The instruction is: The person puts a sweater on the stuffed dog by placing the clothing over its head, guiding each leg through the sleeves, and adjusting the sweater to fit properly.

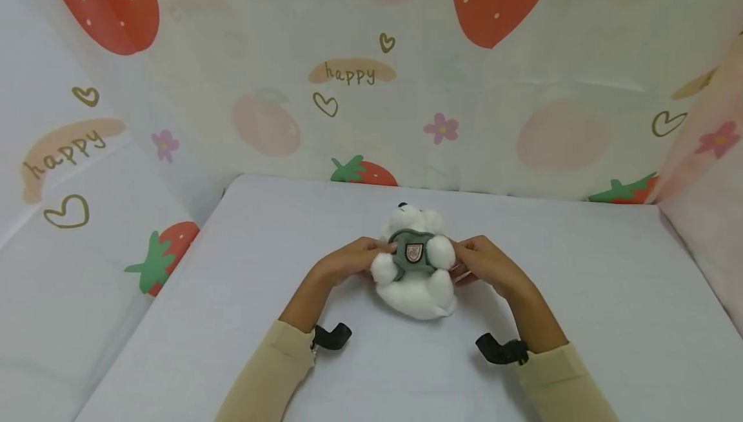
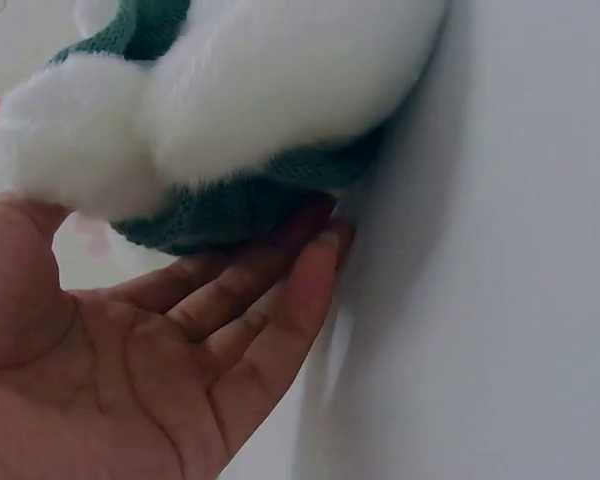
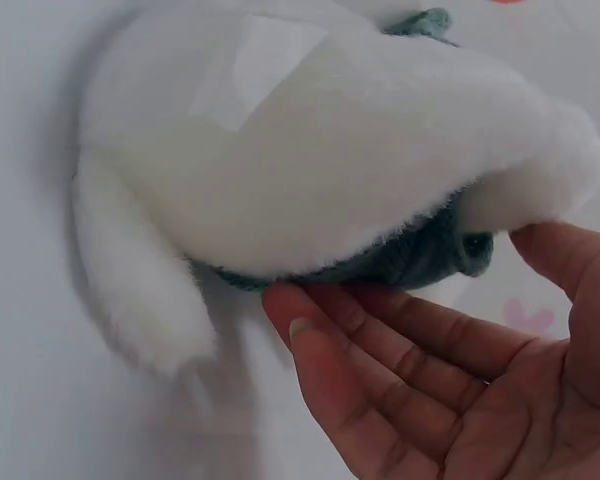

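A white plush bear (image 1: 413,293) in a green knitted vest (image 1: 411,261) with a shield-shaped patch lies belly up on the white table, its head toward the back. My left hand (image 1: 348,261) holds its left side in the head view, thumb over the front by the arm. In the left wrist view, the fingers (image 2: 240,280) reach under the vest, close to the tabletop. My right hand (image 1: 486,264) grips the opposite side, with the thumb by the other arm. Its fingertips (image 3: 320,315) touch the vest from below in the right wrist view. The bear's back is hidden.
The white table (image 1: 551,293) stretches out on both sides of the bear. A cloth backdrop (image 1: 487,86) printed with strawberries, hearts and flowers hangs behind it and along the sides. Black wrist mounts (image 1: 333,337) sit at both cuffs.
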Demonstrator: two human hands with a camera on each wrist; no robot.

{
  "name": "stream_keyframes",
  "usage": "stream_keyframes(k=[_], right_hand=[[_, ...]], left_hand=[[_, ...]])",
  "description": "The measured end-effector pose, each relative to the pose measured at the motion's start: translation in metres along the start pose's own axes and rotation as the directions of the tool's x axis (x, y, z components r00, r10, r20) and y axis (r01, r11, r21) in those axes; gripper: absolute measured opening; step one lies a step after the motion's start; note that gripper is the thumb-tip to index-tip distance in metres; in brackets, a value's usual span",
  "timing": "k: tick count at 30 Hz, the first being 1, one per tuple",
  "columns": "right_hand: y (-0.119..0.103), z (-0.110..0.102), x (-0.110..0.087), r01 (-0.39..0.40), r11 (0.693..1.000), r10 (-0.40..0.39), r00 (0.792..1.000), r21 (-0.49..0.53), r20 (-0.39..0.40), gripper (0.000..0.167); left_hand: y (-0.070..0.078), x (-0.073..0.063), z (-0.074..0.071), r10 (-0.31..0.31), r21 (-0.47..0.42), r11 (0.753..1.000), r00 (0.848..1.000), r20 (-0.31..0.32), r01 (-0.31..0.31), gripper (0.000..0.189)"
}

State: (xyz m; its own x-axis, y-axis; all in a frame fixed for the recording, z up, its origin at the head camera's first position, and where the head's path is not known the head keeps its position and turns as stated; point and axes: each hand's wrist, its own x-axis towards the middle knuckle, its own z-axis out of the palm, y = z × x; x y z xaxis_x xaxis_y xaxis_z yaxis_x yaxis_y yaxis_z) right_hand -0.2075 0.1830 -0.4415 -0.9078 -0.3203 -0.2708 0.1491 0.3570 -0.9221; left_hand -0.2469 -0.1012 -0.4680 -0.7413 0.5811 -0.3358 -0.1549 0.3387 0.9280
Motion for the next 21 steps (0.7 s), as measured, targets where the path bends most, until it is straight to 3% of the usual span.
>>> stream_keyframes(k=[7,10,14,17,21], right_hand=[[-0.001,-0.002,0.001,0.035,0.998,-0.038,0.997,0.044,0.068,0.046],[-0.008,0.001,-0.001,0.046,0.999,-0.048,0.996,0.019,0.073,0.048],[-0.017,0.006,-0.005,0.092,0.996,-0.092,0.995,-0.008,0.024,0.048],[-0.020,0.009,-0.008,0.161,0.987,-0.162,0.986,-0.026,-0.040,0.045],[-0.022,0.009,-0.011,0.271,0.961,-0.275,0.953,-0.047,-0.124,0.037]], left_hand=[[0.011,-0.002,0.008,0.043,0.045,0.998,0.991,-0.125,-0.038,0.041],[0.016,-0.003,0.012,0.079,0.040,0.997,0.981,-0.180,-0.073,0.036],[0.024,-0.007,0.017,0.135,0.032,0.991,0.960,-0.247,-0.131,0.036],[0.030,-0.011,0.022,0.215,0.058,0.977,0.934,-0.286,-0.208,0.042],[0.036,-0.014,0.027,0.361,0.130,0.932,0.870,-0.336,-0.337,0.051]])
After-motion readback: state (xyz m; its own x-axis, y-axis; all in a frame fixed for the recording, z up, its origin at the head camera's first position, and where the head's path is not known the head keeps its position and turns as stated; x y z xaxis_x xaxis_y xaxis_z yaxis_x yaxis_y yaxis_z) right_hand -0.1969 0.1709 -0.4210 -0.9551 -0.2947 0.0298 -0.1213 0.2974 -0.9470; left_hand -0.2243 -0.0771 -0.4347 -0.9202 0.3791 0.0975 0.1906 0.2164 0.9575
